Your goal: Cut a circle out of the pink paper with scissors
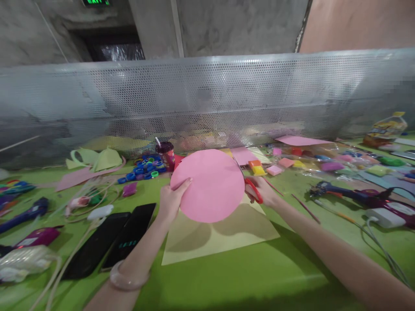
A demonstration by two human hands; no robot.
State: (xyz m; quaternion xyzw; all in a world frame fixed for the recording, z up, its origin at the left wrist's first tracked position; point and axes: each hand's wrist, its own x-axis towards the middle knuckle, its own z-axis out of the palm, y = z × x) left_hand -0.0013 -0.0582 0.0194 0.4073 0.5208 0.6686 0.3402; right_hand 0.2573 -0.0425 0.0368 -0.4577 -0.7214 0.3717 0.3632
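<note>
A round piece of pink paper [209, 185] is held up in front of me. My left hand [175, 194] is closed on its left edge, thumb on the near face. In my right hand [261, 190] is a pair of scissors with red handles [254, 190], its blades at the disc's right edge. Whether the blades are apart I cannot tell. Beneath the disc a pale yellow sheet [223, 242] lies on the green table, with shadows across it.
Two dark phones [97, 246] lie left of my forearm. Behind them are blue bottle caps [145, 166] and a dark red cup [165, 153] with a straw. Glue guns [353, 194], cables and colourful clay packets [257, 167] spread rightward. A perforated metal screen [207, 99] borders the back.
</note>
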